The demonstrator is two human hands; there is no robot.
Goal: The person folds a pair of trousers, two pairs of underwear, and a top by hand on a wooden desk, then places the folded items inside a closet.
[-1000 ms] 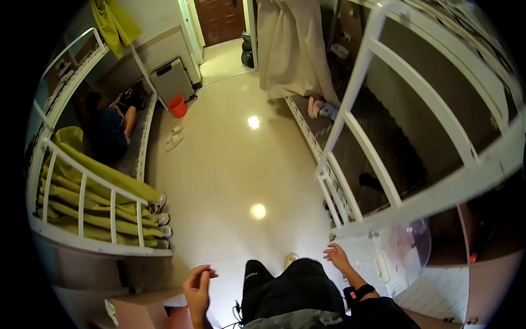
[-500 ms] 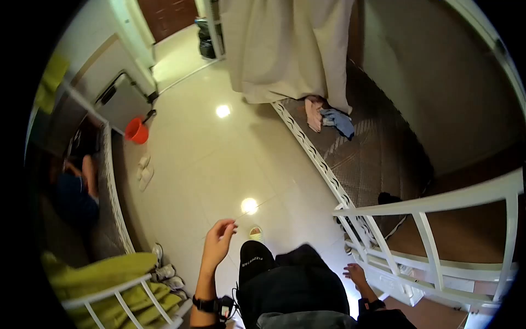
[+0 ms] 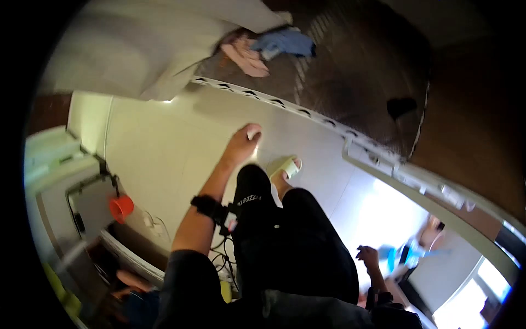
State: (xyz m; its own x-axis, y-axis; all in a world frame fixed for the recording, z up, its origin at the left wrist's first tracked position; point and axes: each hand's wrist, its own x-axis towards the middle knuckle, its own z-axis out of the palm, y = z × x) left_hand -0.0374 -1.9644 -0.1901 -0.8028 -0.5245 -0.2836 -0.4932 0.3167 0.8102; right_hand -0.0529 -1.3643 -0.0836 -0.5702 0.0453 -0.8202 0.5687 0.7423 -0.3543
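Note:
My left hand [image 3: 241, 145] hangs ahead of my left knee, over the pale tiled floor. Its fingers are loosely curled with a gap at the thumb; a pale patch shows there, and I make out no held object. My right hand [image 3: 370, 257] is low at my right side, slightly blurred, with its fingers loosely bent and parted and nothing seen in them. Each wrist has a dark strap. On the bed ahead, beyond reach of both hands, lie a pink cloth [image 3: 246, 57] and a blue cloth [image 3: 285, 43].
A white bed rail [image 3: 285, 104] runs across ahead of me, and a beige curtain [image 3: 137, 44] hangs at upper left. A red bucket [image 3: 121, 208] stands left by a folded board. Another person [image 3: 137, 299] is at lower left. My slippered foot [image 3: 287, 170] is forward.
My view has turned right and moved closer to the bed with the cloths. My left hand has swung forward, its fingers more curled. One foot has stepped ahead.

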